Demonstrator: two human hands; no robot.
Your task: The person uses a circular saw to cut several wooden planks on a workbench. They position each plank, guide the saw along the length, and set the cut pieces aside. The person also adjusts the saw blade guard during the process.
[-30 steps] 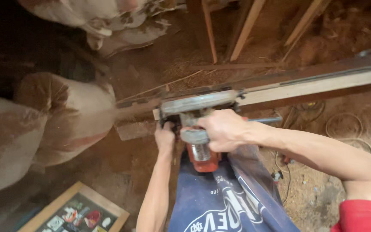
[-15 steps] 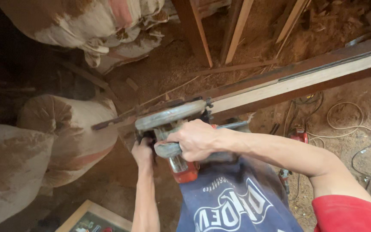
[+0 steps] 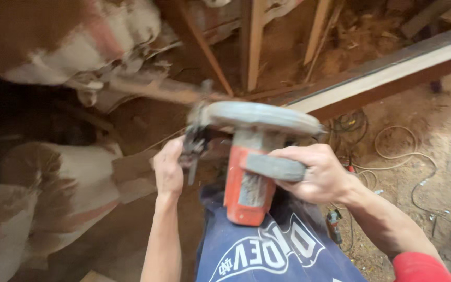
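Left hand (image 3: pixel 169 169): bare, no glove, no ring or watch in view; short nails as far as the blur allows.
Left forearm: bare from wrist down to the lower edge of the view; no sleeve shows on it.
Right hand (image 3: pixel 319 175): bare, no glove, no ring visible.
Right forearm: bare from wrist up towards the elbow.
Right sleeve (image 3: pixel 426 267): red cloth, plain, its hem ending above the elbow at the lower right corner.
Garment below the hands (image 3: pixel 267 253): dark blue fabric with large white block lettering and a white curved outline around it, seen upside down; lightly creased.
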